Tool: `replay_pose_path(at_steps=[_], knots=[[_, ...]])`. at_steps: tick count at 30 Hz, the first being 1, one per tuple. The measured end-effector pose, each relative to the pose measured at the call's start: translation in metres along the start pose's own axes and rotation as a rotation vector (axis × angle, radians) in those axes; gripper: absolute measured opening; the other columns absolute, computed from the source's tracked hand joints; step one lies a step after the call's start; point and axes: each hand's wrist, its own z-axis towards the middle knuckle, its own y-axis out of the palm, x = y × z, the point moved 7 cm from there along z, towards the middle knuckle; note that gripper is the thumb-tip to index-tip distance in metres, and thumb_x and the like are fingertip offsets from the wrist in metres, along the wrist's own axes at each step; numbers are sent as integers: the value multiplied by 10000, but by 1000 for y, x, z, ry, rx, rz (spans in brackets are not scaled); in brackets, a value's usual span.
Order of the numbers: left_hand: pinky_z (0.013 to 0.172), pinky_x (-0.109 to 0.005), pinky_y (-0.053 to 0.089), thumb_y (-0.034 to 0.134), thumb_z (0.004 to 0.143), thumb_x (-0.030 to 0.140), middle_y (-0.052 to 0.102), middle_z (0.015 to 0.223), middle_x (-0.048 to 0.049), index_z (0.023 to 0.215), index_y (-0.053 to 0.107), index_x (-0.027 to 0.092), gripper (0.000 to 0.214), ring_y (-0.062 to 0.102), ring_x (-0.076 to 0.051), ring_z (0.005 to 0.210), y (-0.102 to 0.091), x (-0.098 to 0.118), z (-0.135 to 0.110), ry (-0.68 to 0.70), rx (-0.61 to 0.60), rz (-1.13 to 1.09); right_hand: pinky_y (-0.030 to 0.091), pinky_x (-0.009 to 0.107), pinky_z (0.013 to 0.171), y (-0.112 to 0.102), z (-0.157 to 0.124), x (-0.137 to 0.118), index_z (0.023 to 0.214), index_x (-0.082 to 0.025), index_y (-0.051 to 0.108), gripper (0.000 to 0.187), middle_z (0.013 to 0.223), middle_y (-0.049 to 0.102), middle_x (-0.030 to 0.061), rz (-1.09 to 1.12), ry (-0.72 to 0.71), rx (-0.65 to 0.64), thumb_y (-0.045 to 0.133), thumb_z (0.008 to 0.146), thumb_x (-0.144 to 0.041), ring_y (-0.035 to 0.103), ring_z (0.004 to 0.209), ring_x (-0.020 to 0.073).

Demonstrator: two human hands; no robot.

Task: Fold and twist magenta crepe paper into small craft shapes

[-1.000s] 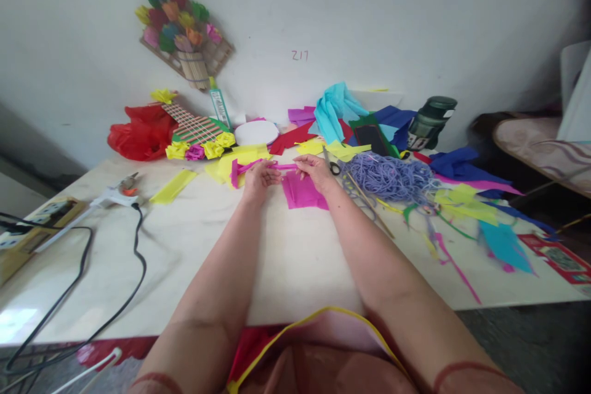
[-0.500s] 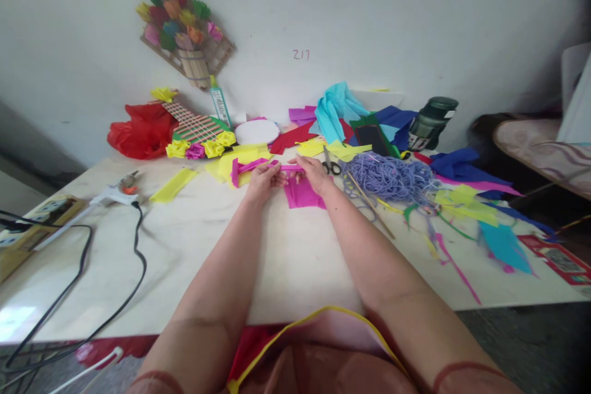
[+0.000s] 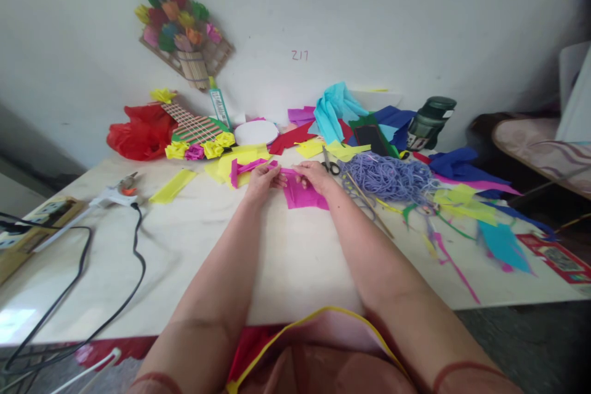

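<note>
A narrow folded strip of magenta crepe paper (image 3: 288,170) is stretched between my two hands. My left hand (image 3: 266,181) pinches it at one end, and my right hand (image 3: 316,176) has the other between thumb and fingers. Under and beside my right hand a wider piece of magenta crepe paper (image 3: 305,199) hangs or lies; I cannot tell if it is joined to the strip. Left of my left hand, more folded magenta strips (image 3: 235,173) rest over yellow crepe paper (image 3: 226,166). Black-handled scissors (image 3: 331,167) lie just past my right hand.
To the right are a heap of purple cord (image 3: 390,177), a thin stick (image 3: 369,204) and paper scraps. A dark green bottle (image 3: 431,123) stands behind. A hot glue gun (image 3: 117,194) with its black cable (image 3: 141,252) lies left. A flower-trimmed craft piece (image 3: 198,129) leans on the wall.
My right hand has tilted slightly and its fingers have shifted along the magenta strip. The wider magenta piece shows a little more. My left hand has barely moved.
</note>
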Motion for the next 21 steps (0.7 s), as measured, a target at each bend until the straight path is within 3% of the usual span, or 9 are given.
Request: replay_pose_path(at_steps=[13,21], knots=[[475,-235,466,683,676,468,631,548,-49,616,609,132,349,577,-124,459,0,3,-1,21,25,78,286,172,310,-1,-2,-9,565,-156,512,282,412,516,-51,-101,-62,64,713,680,-316,382,292,42],[474,-237,471,699,663,482,637,562,-43,635,598,132,365,567,-117,447,-1,3,-1,17,50,69,296,174,304,-2,-4,-8,609,-149,535,313,429,548,-35,-95,-69,16,711,696,-393,412,288,54]])
